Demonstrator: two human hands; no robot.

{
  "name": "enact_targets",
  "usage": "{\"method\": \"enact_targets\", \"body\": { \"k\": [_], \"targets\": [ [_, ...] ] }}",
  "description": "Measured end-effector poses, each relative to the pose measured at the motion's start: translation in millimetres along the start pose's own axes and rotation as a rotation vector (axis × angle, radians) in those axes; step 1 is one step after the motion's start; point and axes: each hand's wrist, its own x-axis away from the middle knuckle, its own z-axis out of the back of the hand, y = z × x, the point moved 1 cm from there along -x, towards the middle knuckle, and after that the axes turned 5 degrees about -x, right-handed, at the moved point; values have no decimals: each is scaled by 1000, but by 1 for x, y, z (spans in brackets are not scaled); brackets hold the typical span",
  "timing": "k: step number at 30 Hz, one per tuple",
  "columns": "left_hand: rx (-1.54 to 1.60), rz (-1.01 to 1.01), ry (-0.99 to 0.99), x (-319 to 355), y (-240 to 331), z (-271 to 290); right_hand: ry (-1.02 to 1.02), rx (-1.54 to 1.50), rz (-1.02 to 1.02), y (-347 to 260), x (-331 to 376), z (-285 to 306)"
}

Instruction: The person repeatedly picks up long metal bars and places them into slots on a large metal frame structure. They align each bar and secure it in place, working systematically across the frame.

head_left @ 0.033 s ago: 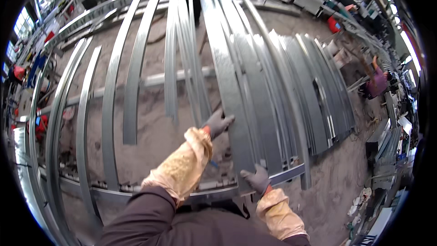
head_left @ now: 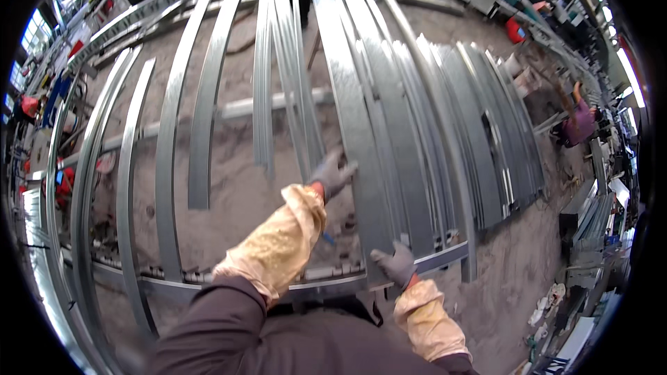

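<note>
A wide grey metal strip (head_left: 361, 160) lies lengthwise on the rack in front of me, its near end close to my body. My left hand (head_left: 333, 176), in a grey glove, is at that strip's left edge, with thumb and fingers apart. Nearer to me, my right hand (head_left: 396, 266), gloved too, lies over the near end of the strip with its fingers spread. Whether any fingertips curl under the metal cannot be made out. More flat metal strips (head_left: 406, 153) lie side by side to the right of it.
Several long strips (head_left: 174, 132) rest spaced apart on the left, across a rack crossbar (head_left: 240, 107). A front rail (head_left: 445, 257) runs under the near ends. A long metal tube (head_left: 445, 125) lies over the right-hand strips. Another person (head_left: 578, 125) is at the far right.
My view has tilted slightly, so the rack and strips appear a little higher. Both hands keep nearly the same places by the wide strip.
</note>
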Motion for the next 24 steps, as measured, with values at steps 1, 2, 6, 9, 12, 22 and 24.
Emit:
{"method": "enact_targets", "body": {
  "k": [1,2,6,9,12,22,24],
  "targets": [
    [-604,-231,316,9,17,16,-42,-207,-20,-8,2,-2],
    [-630,-83,254,10,41,38,-27,-219,-15,1,1,-5],
    [-1322,72,-28,-6,25,59,8,-300,13,19,-4,-12],
    [-1261,119,-18,2,37,57,18,-298,16,25,-7,-13],
    [-1096,-116,44,20,48,39,28,-216,9,18,-9,-10],
    [-1028,-353,-300,67,73,-5,55,-142,42,22,-11,-12],
    [-952,-407,-234,69,87,-4,55,-122,65,15,-8,-7]
  ]
}}
